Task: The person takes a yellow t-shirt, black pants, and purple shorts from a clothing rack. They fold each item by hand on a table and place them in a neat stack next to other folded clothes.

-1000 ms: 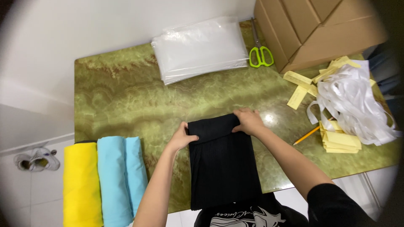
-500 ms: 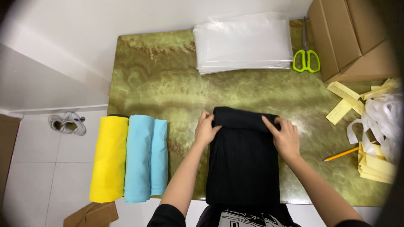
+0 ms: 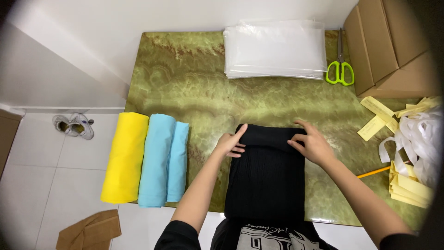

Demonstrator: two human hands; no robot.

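Note:
A black folded garment [image 3: 267, 178] lies on the green marbled table [image 3: 194, 83], its near end hanging over the front edge. Its far end is rolled over into a thick fold. My left hand [image 3: 230, 144] grips the left side of that fold, fingers curled around it. My right hand [image 3: 311, 142] grips the right side of the same fold, thumb under and fingers on top. Both forearms reach in from the bottom of the view.
Rolled yellow cloth [image 3: 122, 157] and rolled light blue cloth [image 3: 163, 159] lie at the table's left end. A stack of clear plastic bags [image 3: 275, 48] and green scissors [image 3: 340, 70] sit at the back. Cardboard boxes [image 3: 393, 41], yellow paper strips [image 3: 407, 185], white bands [image 3: 423, 139] and a pencil [image 3: 373, 172] fill the right.
The view has shifted so the table sits further right and lower. Both hands stay on the garment's far fold, which looks rolled slightly closer to me.

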